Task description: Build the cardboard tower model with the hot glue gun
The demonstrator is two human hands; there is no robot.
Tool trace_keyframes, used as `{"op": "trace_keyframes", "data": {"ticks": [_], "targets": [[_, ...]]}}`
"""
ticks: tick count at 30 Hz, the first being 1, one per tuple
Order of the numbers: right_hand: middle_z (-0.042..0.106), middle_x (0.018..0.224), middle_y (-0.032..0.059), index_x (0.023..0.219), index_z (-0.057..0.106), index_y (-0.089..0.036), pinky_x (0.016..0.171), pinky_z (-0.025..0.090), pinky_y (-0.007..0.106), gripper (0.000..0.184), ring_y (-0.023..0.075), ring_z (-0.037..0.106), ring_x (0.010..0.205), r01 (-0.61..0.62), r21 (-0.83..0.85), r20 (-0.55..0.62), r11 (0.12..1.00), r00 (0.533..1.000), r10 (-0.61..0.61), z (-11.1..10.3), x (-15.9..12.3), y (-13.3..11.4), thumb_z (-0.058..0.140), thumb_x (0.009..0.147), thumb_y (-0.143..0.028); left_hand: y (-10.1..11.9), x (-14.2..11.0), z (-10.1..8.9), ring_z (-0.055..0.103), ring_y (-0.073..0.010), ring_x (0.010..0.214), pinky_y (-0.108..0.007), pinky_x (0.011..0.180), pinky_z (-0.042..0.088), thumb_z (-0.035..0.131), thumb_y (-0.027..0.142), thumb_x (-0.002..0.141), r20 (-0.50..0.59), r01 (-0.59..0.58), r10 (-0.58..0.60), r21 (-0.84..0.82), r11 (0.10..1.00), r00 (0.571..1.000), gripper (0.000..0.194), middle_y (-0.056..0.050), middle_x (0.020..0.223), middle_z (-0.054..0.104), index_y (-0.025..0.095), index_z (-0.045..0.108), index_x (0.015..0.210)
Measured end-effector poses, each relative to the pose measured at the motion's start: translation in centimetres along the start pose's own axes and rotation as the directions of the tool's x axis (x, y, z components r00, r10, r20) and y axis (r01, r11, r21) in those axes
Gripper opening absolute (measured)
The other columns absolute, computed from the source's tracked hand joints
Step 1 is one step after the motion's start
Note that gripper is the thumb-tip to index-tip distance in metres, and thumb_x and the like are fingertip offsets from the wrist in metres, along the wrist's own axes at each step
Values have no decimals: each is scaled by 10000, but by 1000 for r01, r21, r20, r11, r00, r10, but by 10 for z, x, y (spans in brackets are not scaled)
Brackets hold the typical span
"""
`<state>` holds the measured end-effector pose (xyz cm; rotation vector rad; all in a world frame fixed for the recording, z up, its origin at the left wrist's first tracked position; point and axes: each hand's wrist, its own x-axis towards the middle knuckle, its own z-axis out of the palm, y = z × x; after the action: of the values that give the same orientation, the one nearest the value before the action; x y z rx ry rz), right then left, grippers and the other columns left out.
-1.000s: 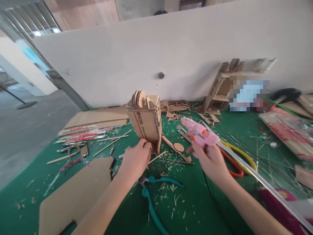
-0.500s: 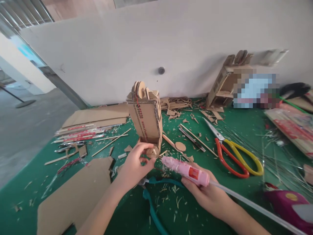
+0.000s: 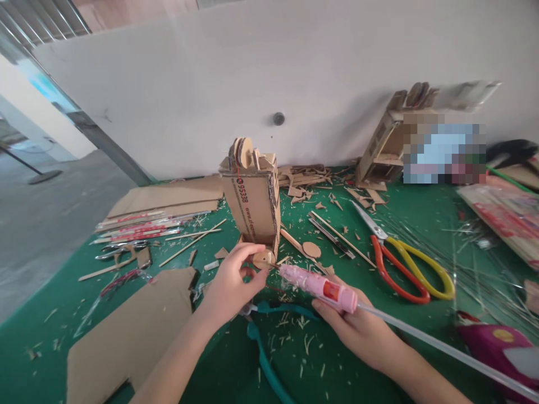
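Observation:
Thumb and fingers of my left hand (image 3: pixel 233 275) pinch a small round cardboard disc (image 3: pixel 261 258) by its edge, at the foot of an upright cardboard structure (image 3: pixel 252 207). My right hand (image 3: pixel 357 325) is wrapped round a pink hot glue gun (image 3: pixel 315 286), its nozzle right by the disc's right side. A long clear glue stick (image 3: pixel 442 350) juts from the gun's back end. On top of the structure sit layered cardboard wheels (image 3: pixel 243 152) with a red thread. Whether nozzle and disc touch, I cannot tell.
Teal-handled pliers (image 3: pixel 265 359) lie below my hands. To the right are large scissors (image 3: pixel 404 264), a purple tape measure (image 3: pixel 497 348) and a utility knife (image 3: pixel 332 238). A cardboard sheet (image 3: pixel 130 331) lies at left; another cardboard structure (image 3: pixel 385 146) stands at back right.
The glue gun's body has shifted slightly, its nozzle staying by the disc. The disc looks turned a little in my left hand. The view has moved slightly.

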<state>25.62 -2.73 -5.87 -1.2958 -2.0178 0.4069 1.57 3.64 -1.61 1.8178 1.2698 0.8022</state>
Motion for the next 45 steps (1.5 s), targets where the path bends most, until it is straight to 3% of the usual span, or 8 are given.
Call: {"op": "trace_keyframes", "data": {"ticks": [15,21,27,35,41,45], "targets": [[682,1103,86,1183,546,-237,806,592,337,291,256,657,1032,-17,-94,-34,995,999,14,2,-7,3,497,921,-355,3,-3,-2,530,-216,1150,-322,833,563,523,255,886,28,-84,83,25,996,996,341,-68,1299,477,311,520,1222],[685,1066,68,1163,551,-248,801,583,314,258,234,667,983,-13,-43,-21,999,1000,12,-1,-4,1,485,929,-336,3,-1,-4,488,-207,1225,-338,924,534,503,191,898,33,-159,157,45,986,987,346,-36,1324,485,330,529,1214],[693,980,26,1083,576,-261,768,562,273,188,205,673,908,-39,35,89,999,995,35,-6,0,-4,480,921,-270,1,-1,-7,495,-197,1232,-354,933,539,462,92,882,69,-228,222,88,970,972,439,-5,1297,538,359,532,1224],[685,937,15,1041,577,-269,746,550,263,159,195,672,846,-52,81,84,995,995,45,-4,-1,-4,475,919,-260,-2,0,-6,512,-172,1209,-318,909,551,484,86,872,51,-264,260,76,962,964,456,-4,1293,544,357,527,1236],[687,1011,40,1105,575,-264,802,559,289,209,217,661,956,-67,36,70,997,995,64,-2,-4,1,473,927,-307,-1,-1,-5,524,-177,1192,-296,877,557,516,137,879,15,-232,232,41,972,973,399,-38,1298,520,321,527,1233],[663,1154,96,1198,570,-228,891,545,371,326,261,634,1067,-108,-40,28,993,994,109,4,-11,7,495,919,-378,-3,-1,-4,543,-182,1158,-303,866,558,528,162,882,-3,-223,223,10,975,975,373,-58,1296,505,299,529,1229]]}}
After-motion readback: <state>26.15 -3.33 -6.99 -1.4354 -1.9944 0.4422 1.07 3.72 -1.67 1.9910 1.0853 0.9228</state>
